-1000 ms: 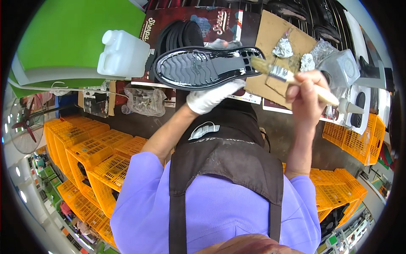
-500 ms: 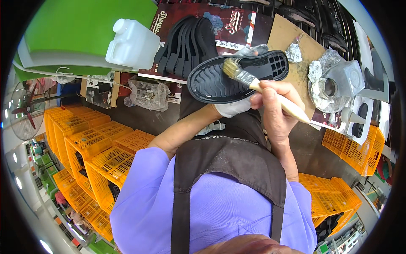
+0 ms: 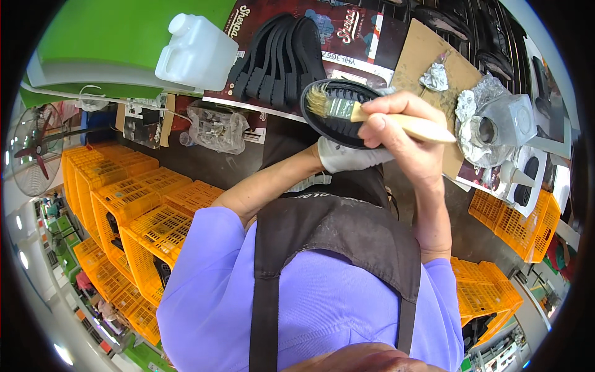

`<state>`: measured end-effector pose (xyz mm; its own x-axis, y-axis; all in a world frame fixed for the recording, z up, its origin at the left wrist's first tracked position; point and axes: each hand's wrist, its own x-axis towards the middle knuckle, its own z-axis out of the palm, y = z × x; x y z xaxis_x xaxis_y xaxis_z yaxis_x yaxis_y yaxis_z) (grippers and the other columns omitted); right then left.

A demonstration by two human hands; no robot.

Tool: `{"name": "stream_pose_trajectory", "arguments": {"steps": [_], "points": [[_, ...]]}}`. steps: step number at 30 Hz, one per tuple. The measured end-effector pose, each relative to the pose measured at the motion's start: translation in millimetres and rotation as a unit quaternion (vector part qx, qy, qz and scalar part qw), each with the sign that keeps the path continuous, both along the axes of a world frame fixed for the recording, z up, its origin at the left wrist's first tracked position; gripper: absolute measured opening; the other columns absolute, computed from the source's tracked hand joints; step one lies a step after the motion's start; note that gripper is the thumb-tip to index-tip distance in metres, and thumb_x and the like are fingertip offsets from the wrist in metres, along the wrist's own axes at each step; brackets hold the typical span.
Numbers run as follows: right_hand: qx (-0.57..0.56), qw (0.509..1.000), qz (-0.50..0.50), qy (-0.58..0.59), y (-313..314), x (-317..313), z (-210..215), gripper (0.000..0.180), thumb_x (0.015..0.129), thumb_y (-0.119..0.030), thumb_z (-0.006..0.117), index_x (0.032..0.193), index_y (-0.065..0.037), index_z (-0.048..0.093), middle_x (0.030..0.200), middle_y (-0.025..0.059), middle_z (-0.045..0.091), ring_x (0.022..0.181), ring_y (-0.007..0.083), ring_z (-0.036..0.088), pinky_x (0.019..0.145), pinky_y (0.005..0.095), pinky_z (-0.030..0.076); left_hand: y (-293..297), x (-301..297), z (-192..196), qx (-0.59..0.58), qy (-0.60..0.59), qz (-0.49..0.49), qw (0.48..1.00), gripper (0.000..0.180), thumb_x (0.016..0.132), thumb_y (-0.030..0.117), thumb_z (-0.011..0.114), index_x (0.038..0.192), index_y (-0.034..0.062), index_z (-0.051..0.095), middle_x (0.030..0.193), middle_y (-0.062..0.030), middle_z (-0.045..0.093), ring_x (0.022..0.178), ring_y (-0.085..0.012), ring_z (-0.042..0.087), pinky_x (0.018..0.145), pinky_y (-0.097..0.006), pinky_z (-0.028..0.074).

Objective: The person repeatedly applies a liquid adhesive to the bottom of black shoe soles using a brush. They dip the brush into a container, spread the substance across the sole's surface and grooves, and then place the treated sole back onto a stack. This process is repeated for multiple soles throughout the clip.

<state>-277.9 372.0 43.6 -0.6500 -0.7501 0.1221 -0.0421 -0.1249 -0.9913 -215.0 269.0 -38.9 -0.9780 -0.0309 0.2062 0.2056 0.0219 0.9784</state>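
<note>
My left hand (image 3: 347, 156), in a white glove, grips a black rubber shoe sole (image 3: 308, 118) from beneath; most of its fingers are hidden under it. The sole is tilted, with its inner face partly covered by my other hand. Bare and closed, my right hand (image 3: 406, 127) holds a paintbrush (image 3: 434, 129) by its pale wooden handle. The brush's bristles lie over the sole's rounded left end, seemingly against it. Just beyond, several more black soles (image 3: 279, 62) stand in a row on a dark red printed board (image 3: 353, 34).
A white plastic jug (image 3: 195, 56) stands at the back left. On the right are a clear container (image 3: 511, 121) wrapped in foil, crumpled foil (image 3: 436, 77) on brown cardboard (image 3: 406, 56), and a squeeze bottle (image 3: 517, 175). Orange crates (image 3: 158, 232) flank me; black shoes (image 3: 443, 22) lie on a rack.
The sole has been turned and tilted, so less of its length shows. My right hand brought the brush left, from the sole's middle to its rounded end.
</note>
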Motion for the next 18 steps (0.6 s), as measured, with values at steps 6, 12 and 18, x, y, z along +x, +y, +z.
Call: {"name": "stream_pose_trajectory", "arguments": {"steps": [6, 12, 18], "points": [[0.068, 0.992, 0.098, -0.034, -1, -38, 7, 0.019, 0.081, -0.016, 0.066, 0.085, 0.002, 0.064, 0.070, 0.0057, 0.063, 0.060, 0.0081, 0.059, 0.053, 0.0195, 0.048, -13, 9, -8, 0.056, -0.031, -0.119, 0.991, 0.037, 0.074, 0.020, 0.072, 0.102, 0.0059, 0.053, 0.092, -0.0056, 0.055, 0.087, -0.0180, 0.054, 0.076, -0.030, 0.047], [0.127, 0.980, 0.148, -0.035, -1, -55, 6, 0.023, 0.077, -0.020, 0.069, 0.082, 0.002, 0.063, 0.066, 0.0081, 0.062, 0.056, 0.0109, 0.059, 0.049, 0.0201, 0.047, -27, 8, 1, 0.005, -0.058, -0.229, 0.972, 0.051, 0.073, 0.020, 0.073, 0.114, 0.0032, 0.048, 0.101, -0.0075, 0.056, 0.095, -0.0169, 0.054, 0.082, -0.031, 0.046], [0.107, 0.973, 0.203, -0.013, 24, -78, 7, 0.022, 0.078, -0.018, 0.068, 0.084, 0.002, 0.065, 0.071, 0.0065, 0.063, 0.059, 0.0082, 0.058, 0.051, 0.0190, 0.046, -49, 15, -6, 0.200, -0.138, -0.178, 0.953, 0.054, 0.080, 0.018, 0.066, 0.127, 0.0007, 0.044, 0.117, -0.0092, 0.055, 0.103, -0.0163, 0.051, 0.093, -0.030, 0.040]]}}
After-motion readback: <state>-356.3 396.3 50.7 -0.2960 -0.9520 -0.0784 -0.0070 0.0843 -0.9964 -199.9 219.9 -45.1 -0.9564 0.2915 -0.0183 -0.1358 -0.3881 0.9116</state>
